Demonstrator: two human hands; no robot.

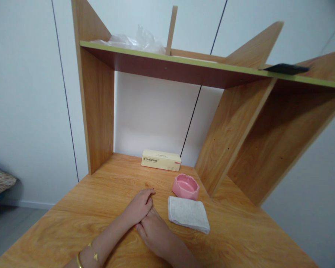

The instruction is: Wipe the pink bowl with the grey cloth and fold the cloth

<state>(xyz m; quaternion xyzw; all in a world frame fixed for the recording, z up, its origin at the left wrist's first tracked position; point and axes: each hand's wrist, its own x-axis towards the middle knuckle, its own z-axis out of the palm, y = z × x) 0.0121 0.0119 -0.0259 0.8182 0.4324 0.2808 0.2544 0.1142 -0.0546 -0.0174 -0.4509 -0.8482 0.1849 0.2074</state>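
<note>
My left hand (140,207), with gold bracelets (92,252) on its wrist, rests over the front of my right hand (155,229) on the wooden desk. The left fingers reach out loosely, with no object in them. Only the thumb and back of the right hand show; its other fingers are hidden beneath the left. To the right lies a folded grey cloth (188,213), apart from both hands. Just behind that cloth sits a pink faceted bowl, like an ashtray (185,186).
Against the back wall stands a long cream box (161,160) with printed lettering. A wooden shelf unit (167,61) rises over the desk (80,208), carrying a clear plastic bag (145,41) and a dark flat object (286,69). Upright panels close in both sides.
</note>
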